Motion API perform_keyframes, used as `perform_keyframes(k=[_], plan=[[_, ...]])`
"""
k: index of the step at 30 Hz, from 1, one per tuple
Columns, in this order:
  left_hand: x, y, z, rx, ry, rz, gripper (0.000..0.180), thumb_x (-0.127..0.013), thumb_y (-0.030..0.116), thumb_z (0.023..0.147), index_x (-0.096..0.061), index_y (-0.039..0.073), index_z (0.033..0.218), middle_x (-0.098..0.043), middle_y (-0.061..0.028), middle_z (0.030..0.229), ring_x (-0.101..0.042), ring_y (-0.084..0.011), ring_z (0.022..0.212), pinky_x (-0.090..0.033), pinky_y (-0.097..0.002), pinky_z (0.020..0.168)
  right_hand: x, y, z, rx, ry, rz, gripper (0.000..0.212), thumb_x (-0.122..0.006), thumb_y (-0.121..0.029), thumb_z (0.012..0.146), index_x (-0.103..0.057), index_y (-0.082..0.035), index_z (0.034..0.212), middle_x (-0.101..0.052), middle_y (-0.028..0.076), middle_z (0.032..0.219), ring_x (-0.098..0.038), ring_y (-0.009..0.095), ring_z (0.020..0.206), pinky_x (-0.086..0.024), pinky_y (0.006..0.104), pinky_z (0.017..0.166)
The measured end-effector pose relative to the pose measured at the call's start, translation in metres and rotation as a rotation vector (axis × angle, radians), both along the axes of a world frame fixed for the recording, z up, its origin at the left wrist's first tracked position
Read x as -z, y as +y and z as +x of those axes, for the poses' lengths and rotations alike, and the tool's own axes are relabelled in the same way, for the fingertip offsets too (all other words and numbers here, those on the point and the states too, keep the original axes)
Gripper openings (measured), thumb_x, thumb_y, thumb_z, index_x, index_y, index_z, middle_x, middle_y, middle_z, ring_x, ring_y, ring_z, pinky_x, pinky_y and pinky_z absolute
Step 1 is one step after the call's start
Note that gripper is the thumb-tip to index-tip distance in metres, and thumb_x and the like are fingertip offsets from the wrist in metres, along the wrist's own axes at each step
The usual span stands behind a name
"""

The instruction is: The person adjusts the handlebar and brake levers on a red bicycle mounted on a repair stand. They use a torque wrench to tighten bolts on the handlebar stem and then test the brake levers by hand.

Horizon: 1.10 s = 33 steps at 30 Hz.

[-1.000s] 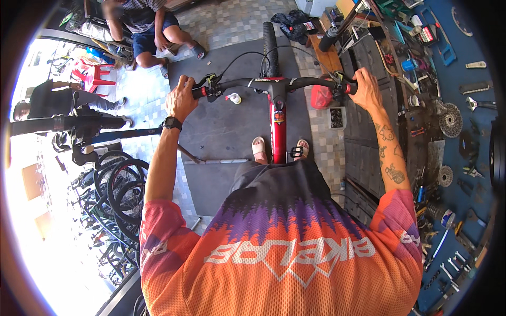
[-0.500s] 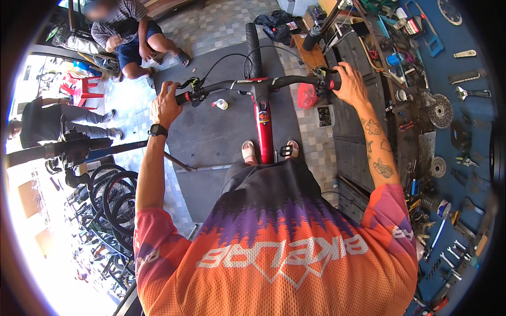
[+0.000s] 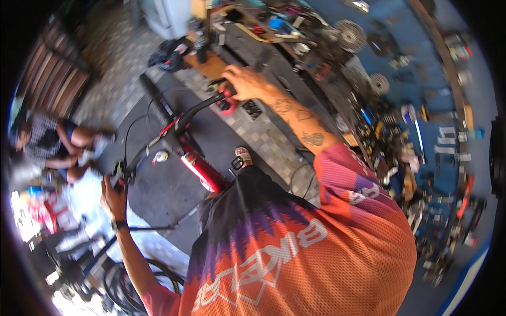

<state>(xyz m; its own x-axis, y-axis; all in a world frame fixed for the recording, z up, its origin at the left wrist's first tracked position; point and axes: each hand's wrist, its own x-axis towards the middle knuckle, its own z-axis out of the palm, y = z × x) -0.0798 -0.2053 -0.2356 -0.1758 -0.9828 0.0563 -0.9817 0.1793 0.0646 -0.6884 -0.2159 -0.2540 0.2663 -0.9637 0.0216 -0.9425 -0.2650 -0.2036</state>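
Observation:
A bicycle with a red frame (image 3: 203, 171) stands in front of me, its front tyre (image 3: 155, 102) pointing to the far left. My right hand (image 3: 246, 82) is closed round the right end of the black handlebar (image 3: 197, 111). At the bar's other end, my left hand (image 3: 112, 200) is closed on the left grip, slightly smeared by motion. Brake levers and cables sit by both hands. Below the bar, a small pale bottle (image 3: 159, 156) is on the dark mat (image 3: 153, 195). My sandalled foot (image 3: 243, 156) shows next to a black pedal (image 3: 237, 163).
A person (image 3: 52, 139) sits low at the left, near a red plastic chair (image 3: 50, 213). Along the right runs a cluttered workbench (image 3: 279, 58) under a blue tool wall (image 3: 390, 100). Bicycle wheels (image 3: 118, 287) stand at lower left. A black bag (image 3: 166, 57) lies beyond the tyre.
My view has swung to the right and tilted, so the bicycle now appears slanted toward the upper left. More of the tool wall shows. Both hands stay on the handlebar.

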Motion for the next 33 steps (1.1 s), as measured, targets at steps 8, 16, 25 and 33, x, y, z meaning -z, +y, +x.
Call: perform_keyframes(k=[8, 16, 25, 33], plan=[[0.006, 0.071, 0.001, 0.081, 0.023, -0.008, 0.049, -0.072, 0.011, 0.088, -0.056, 0.011, 0.134, -0.06, -0.0134, 0.136, -0.071, -0.0447, 0.094, -0.056, -0.0543, 0.072, 0.005, 0.104, -0.007, 0.103, -0.011, 0.05, 0.082, -0.092, -0.029, 0.068, -0.055, -0.011, 0.139, -0.049, 0.014, 0.147, -0.058, 0.037, 0.127, -0.047, 0.0487, 0.108], [-0.058, 0.113, -0.055, 0.092, -0.287, 0.25, 0.11, -0.089, 0.018, 0.069, -0.031, 0.018, 0.163, -0.033, -0.0191, 0.163, -0.055, -0.0492, 0.13, -0.047, -0.0598, 0.103, -0.006, 0.152, -0.037, 0.143, 0.024, -0.084, 0.093, -0.094, -0.039, 0.066, -0.056, -0.009, 0.145, -0.043, 0.018, 0.153, -0.047, 0.038, 0.138, -0.042, 0.0577, 0.112], [-0.088, 0.091, -0.25, 0.138, -0.004, 0.358, 0.046, -0.072, 0.028, 0.098, -0.065, 0.003, 0.136, -0.071, -0.0161, 0.116, -0.065, -0.0331, 0.107, -0.048, -0.0481, 0.095, 0.011, 0.339, -0.166, 0.97, -0.473, -0.193, 0.035, -0.077, -0.026, 0.093, -0.067, -0.012, 0.123, -0.067, 0.014, 0.123, -0.064, 0.037, 0.115, -0.052, 0.047, 0.098], [-0.062, 0.084, -0.276, 0.164, -0.26, 0.381, 0.036, -0.08, 0.033, 0.089, -0.073, 0.008, 0.113, -0.071, -0.0101, 0.109, -0.063, -0.0331, 0.11, -0.044, -0.0498, 0.1, 0.04, 0.46, -0.229, 1.381, -0.426, -0.259, 0.018, -0.074, -0.018, 0.093, -0.072, -0.009, 0.109, -0.072, 0.01, 0.11, -0.073, 0.027, 0.088, -0.057, 0.0414, 0.078]])
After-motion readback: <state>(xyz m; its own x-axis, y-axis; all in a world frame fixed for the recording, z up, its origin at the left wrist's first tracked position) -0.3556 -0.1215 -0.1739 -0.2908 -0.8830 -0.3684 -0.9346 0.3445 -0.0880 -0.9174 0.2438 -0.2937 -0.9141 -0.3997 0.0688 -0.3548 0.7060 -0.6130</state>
